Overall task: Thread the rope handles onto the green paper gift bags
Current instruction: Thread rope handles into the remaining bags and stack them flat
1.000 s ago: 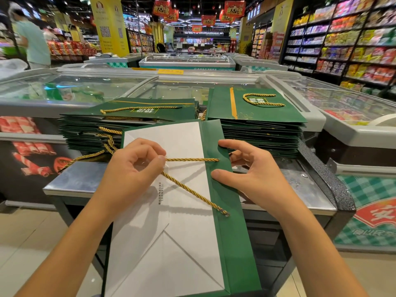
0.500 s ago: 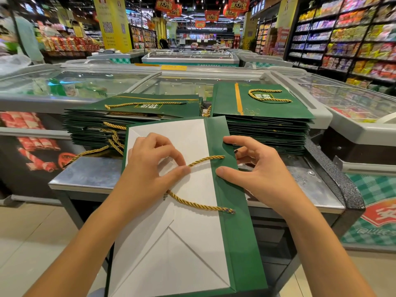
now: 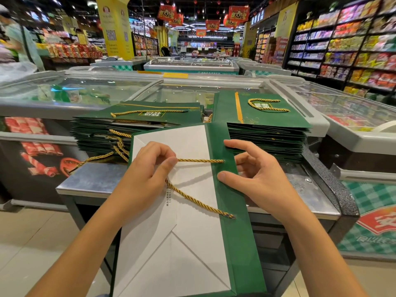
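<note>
A flat green paper gift bag [image 3: 235,243] lies in front of me with its white inside face up and a green band down its right side. A gold rope handle [image 3: 192,198] runs from a lower hole in that band up to my left hand [image 3: 147,174], then straight right to an upper hole. My left hand pinches the rope between thumb and fingers. My right hand [image 3: 255,179] holds the bag's green edge, thumb on top near the upper hole, fingers behind.
Two stacks of green bags stand behind: a left stack [image 3: 137,123] with loose gold ropes [image 3: 120,146] spilling off, and a right stack [image 3: 263,127]. They rest on a metal counter [image 3: 92,179]. Glass-topped freezers [image 3: 107,91] and shop shelves surround it.
The upper stretch of rope, slack and curved half a second ago, is now pulled straight between my left hand and the upper hole. My right hand stays on the green edge.
</note>
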